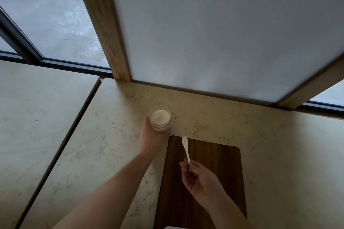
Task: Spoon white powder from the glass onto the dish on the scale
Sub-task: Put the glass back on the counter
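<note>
The left hand (150, 135) wraps the glass (159, 118) of white powder (160, 115) on the desk (204, 113). At five o'clock, right-hand fingers (183, 165) pinch the light spoon (185, 148). Glass can break; hold its side.

Pale marble counter (214, 113) bearing a powder-filled glass (159, 117) (upright) beside a dark wooden board (214, 163)
</note>
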